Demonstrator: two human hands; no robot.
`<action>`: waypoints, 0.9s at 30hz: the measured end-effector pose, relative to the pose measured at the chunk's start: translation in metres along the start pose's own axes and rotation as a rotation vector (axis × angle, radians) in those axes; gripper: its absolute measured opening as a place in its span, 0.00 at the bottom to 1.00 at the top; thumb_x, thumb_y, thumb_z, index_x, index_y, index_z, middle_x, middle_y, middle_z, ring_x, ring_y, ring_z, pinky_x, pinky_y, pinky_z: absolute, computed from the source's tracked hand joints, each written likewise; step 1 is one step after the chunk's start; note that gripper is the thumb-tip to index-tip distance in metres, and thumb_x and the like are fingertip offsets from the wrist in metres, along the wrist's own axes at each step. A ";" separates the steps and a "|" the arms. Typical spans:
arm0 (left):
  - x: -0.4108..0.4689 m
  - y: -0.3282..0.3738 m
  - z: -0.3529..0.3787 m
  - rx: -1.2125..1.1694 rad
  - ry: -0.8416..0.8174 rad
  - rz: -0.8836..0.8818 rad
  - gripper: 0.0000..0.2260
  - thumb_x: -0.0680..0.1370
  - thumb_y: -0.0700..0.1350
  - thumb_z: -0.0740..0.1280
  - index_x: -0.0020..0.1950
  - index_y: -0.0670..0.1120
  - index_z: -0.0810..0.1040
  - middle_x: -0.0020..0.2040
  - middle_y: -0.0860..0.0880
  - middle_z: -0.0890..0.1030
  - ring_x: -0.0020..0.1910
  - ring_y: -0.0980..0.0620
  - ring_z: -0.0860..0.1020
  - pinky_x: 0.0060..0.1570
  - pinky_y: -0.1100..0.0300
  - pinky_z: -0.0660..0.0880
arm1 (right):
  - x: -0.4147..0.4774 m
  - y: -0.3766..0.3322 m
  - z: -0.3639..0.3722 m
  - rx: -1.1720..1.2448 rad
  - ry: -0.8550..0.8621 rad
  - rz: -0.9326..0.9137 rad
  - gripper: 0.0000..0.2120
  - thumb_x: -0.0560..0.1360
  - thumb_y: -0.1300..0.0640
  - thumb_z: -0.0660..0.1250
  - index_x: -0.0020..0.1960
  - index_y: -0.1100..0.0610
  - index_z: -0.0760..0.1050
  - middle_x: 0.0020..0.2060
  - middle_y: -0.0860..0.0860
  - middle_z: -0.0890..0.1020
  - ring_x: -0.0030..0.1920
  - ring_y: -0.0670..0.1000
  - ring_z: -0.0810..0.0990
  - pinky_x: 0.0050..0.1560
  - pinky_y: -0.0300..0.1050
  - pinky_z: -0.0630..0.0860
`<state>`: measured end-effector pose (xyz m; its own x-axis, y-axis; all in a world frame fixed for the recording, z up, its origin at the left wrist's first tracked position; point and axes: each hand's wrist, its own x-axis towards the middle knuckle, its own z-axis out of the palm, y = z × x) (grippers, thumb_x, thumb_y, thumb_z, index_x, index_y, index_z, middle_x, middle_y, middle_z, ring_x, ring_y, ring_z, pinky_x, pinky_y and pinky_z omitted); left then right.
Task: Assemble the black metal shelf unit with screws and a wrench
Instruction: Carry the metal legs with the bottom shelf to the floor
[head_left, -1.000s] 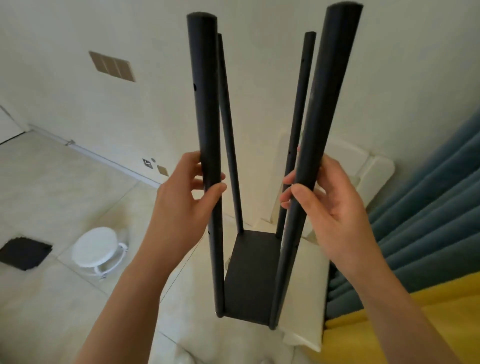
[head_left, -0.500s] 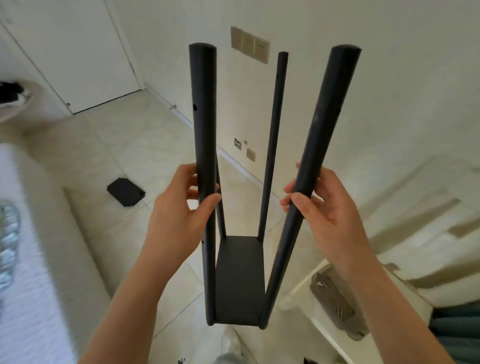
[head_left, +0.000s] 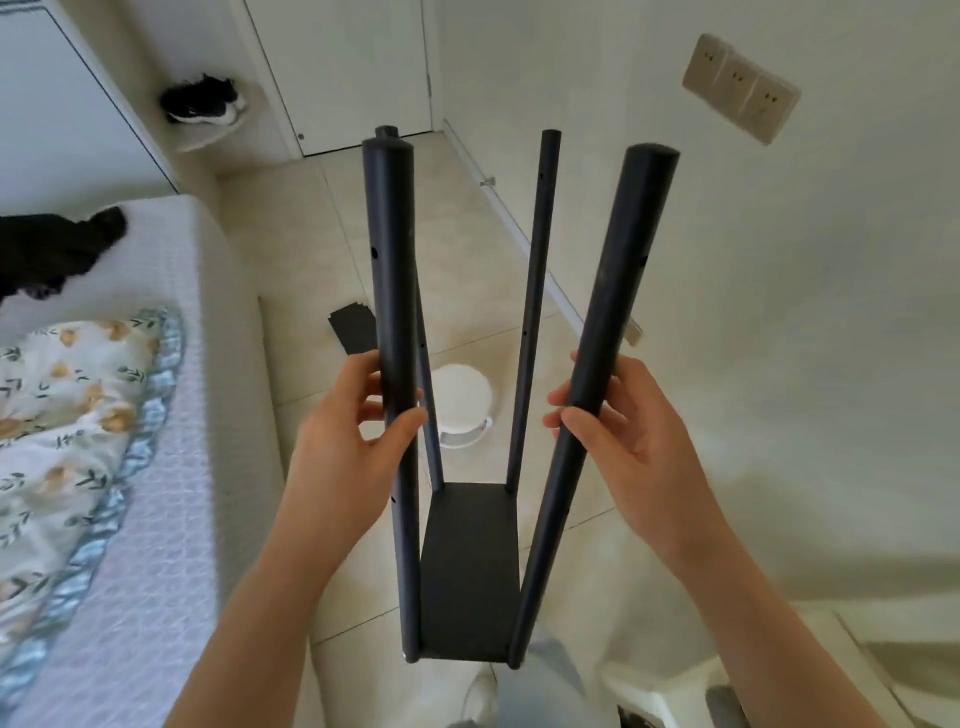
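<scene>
Fingers (head_left: 358, 376) of left hand (head_left: 337, 447) clamped on left post (head_left: 395, 312), right hand (head_left: 634, 431) clamped on right post (head_left: 608, 312)

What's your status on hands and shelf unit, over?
Left hand grips left front post, right hand grips right front post. Shelf unit upright, bottom panel fitted. Spare black panel on floor beyond, nothing blocking.

This is a bedroom in a home. A bed (head_left: 171, 467) with a white quilted cover fills the 9 o'clock side, with a floral, blue-trimmed pillow (head_left: 62, 405) lying on it. Pale floor tiles (head_left: 467, 218) run to a white door (head_left: 353, 67) at 12 o'clock. A triple wall socket (head_left: 740, 85) sits at 1 o'clock and a sneaker (head_left: 205, 101) at 11.
</scene>
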<state>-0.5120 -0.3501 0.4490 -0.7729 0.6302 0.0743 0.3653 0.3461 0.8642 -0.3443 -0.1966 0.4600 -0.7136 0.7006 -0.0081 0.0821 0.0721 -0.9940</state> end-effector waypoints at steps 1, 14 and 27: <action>0.007 -0.002 0.000 -0.003 0.011 -0.010 0.18 0.77 0.45 0.72 0.55 0.66 0.71 0.50 0.67 0.80 0.51 0.67 0.78 0.43 0.71 0.72 | 0.011 0.001 0.002 0.001 -0.014 0.003 0.20 0.69 0.46 0.67 0.61 0.47 0.71 0.50 0.45 0.83 0.55 0.50 0.83 0.58 0.42 0.79; 0.149 -0.038 0.007 0.003 0.193 -0.179 0.18 0.77 0.39 0.72 0.51 0.61 0.71 0.47 0.70 0.80 0.50 0.70 0.78 0.41 0.80 0.70 | 0.214 0.019 0.035 -0.160 -0.250 0.057 0.15 0.76 0.56 0.69 0.60 0.49 0.70 0.53 0.45 0.82 0.55 0.46 0.82 0.55 0.40 0.81; 0.274 -0.119 -0.063 0.001 0.228 -0.268 0.13 0.77 0.41 0.73 0.56 0.55 0.75 0.49 0.62 0.82 0.51 0.61 0.81 0.43 0.73 0.73 | 0.347 0.021 0.149 -0.139 -0.343 0.073 0.18 0.76 0.60 0.69 0.57 0.42 0.68 0.54 0.44 0.82 0.54 0.46 0.83 0.53 0.37 0.79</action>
<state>-0.8001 -0.2628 0.3978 -0.9372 0.3459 -0.0459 0.1341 0.4786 0.8677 -0.6939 -0.0573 0.4199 -0.8919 0.4308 -0.1375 0.2179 0.1430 -0.9654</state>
